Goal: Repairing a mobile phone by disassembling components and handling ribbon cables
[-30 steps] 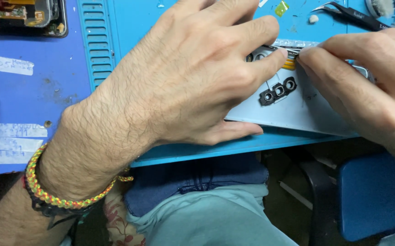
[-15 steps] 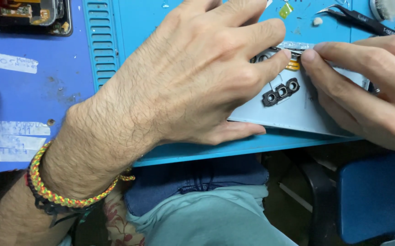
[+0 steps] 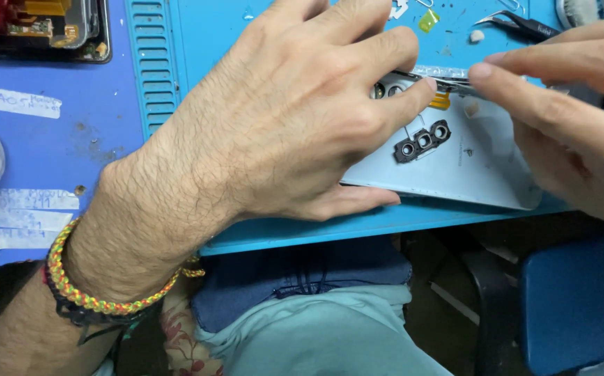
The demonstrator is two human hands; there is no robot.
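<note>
The pale phone back point(image 3: 469, 174) lies at the near edge of the blue mat point(image 3: 302, 230), a black three-ring lens frame point(image 3: 424, 141) on it. The left hand point(image 3: 281, 132) presses it down — fingers spread flat. The right hand point(image 3: 560, 118) pinches a thin strip point(image 3: 448, 82) at its top edge. Tweezers point(image 3: 518, 24) lie beyond.

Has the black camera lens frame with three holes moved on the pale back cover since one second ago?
Cannot tell. The black lens frame lies at nearly the same spot on the pale back cover; its small drift against the blue mat could be head-camera motion.
</note>
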